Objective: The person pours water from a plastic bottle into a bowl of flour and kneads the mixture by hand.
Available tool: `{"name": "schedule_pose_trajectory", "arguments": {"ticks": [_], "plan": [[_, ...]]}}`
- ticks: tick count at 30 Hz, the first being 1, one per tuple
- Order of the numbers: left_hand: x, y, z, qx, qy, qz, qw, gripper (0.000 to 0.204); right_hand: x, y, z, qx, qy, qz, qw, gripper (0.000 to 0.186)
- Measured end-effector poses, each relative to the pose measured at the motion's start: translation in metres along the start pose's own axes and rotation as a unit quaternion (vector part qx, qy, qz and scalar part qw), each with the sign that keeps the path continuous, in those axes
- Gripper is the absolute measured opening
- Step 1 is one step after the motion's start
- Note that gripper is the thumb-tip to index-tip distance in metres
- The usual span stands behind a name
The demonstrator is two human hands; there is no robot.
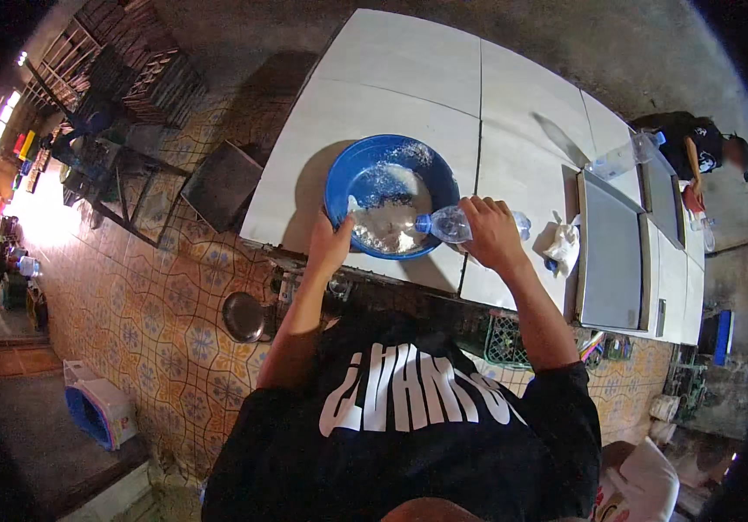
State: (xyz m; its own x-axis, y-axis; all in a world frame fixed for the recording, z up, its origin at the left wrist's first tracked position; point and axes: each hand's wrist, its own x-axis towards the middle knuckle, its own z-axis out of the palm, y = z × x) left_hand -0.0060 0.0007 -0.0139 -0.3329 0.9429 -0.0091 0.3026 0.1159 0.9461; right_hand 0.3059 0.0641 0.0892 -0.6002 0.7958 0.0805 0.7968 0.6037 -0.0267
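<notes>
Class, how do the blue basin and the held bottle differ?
The basin is wide and opaque; the bottle is slim and clear. The basin sits on the table; the bottle is held sideways in the right hand. Both have a hand on them, the left hand on the basin.

Blue basin [343, 170], centre: plastic, smooth, semi-gloss. Powder [383, 233] in it: white, dry-looking, matt. Bottle [452, 225]: clear thin plastic, glossy. Worktop [391, 56]: smooth white slabs, low sheen, dark seams. Tray [615, 261], right: grey, looks like metal, dull. Crate [504, 345], lower right: green plastic lattice. Shirt [413, 461], bottom: black matt cloth. Floor [187, 309], left: patterned tile, slight sheen.
</notes>
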Motion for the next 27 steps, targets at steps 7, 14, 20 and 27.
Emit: {"name": "schedule_pose_trajectory", "arguments": {"ticks": [7,14,20,27], "plan": [[-0.003,0.007,-0.002,0.022,-0.018,-0.023,0.999,0.052,-0.003,-0.005,-0.006,-0.010,-0.011,0.007,1.000,0.061],[-0.001,-0.006,-0.002,-0.004,-0.022,-0.056,0.998,0.053,-0.002,-0.007,-0.005,-0.016,-0.015,0.012,1.000,0.061],[-0.004,0.006,0.002,0.005,0.009,-0.030,0.999,0.051,0.001,-0.009,-0.007,-0.001,-0.007,0.014,1.000,0.062],[0.001,-0.012,-0.001,-0.020,-0.029,-0.044,0.998,0.054,0.003,-0.012,-0.006,-0.018,-0.014,0.012,1.000,0.063]]}}
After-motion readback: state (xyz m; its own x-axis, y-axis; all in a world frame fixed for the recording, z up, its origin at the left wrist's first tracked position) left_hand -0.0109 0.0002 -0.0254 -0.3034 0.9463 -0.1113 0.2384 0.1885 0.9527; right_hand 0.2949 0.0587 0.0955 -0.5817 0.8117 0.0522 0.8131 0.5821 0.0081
